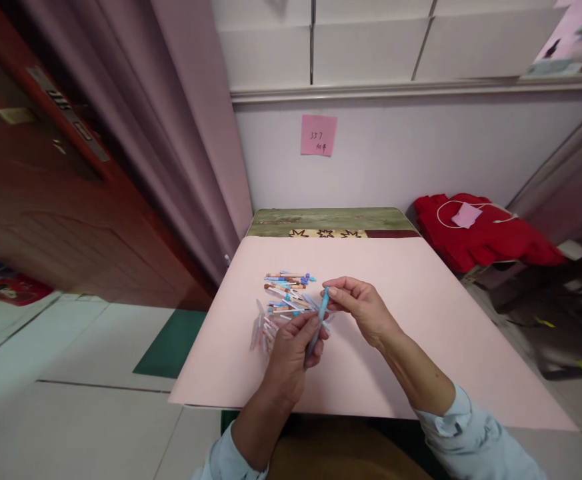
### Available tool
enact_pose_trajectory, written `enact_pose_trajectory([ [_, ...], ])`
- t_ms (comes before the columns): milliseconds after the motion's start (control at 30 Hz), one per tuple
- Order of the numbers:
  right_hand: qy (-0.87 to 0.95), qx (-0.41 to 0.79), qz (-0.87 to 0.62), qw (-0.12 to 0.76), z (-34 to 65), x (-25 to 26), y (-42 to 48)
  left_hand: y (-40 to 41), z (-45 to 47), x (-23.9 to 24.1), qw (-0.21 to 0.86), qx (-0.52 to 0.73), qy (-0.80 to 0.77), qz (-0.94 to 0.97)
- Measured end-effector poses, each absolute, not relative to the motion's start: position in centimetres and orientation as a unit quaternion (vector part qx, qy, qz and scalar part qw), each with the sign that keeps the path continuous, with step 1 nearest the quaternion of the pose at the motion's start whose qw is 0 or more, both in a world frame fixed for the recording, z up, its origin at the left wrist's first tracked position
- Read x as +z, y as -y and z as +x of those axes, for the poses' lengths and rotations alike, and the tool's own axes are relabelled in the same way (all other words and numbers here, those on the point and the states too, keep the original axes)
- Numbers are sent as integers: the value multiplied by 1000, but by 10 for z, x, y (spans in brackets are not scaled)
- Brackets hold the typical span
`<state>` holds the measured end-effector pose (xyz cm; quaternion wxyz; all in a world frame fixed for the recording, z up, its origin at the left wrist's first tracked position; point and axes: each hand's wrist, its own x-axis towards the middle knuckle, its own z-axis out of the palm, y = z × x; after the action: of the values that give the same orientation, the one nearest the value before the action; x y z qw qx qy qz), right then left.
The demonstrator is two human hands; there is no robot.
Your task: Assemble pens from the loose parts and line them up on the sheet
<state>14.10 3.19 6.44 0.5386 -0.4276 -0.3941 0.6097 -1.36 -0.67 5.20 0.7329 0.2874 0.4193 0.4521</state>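
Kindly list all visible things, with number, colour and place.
Table: 1, partly green, centre
Sheet: 1, pink, on table
Held pen: 1, blue, above sheet
Pen pieces: many, brown, blue, white, sheet's left
Wall: 1, white, behind table
Cloth: 1, red, right
Notes: 2, pink, wall and cloth
Cable: 1, white, on cloth
Curtains: 2, mauve, left and right
Door: 1, reddish, far left
Floor: 1, pale, below
Mat: 1, green, floor, left
Edge items: several, mixed, unclear
Sleeves: 2, pale blue, bottom
Left hand, right hand: 2, bare, on held pen
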Motion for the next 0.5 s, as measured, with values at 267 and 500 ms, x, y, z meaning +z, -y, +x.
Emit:
enact_pose_trajectory([
  [267,376,607,-433,550,141,66,-35,8,-6,50,717,480,-397,313],
  [500,394,516,-494,578,146,56,-22,-2,-1,42,659,513,-440,330],
])
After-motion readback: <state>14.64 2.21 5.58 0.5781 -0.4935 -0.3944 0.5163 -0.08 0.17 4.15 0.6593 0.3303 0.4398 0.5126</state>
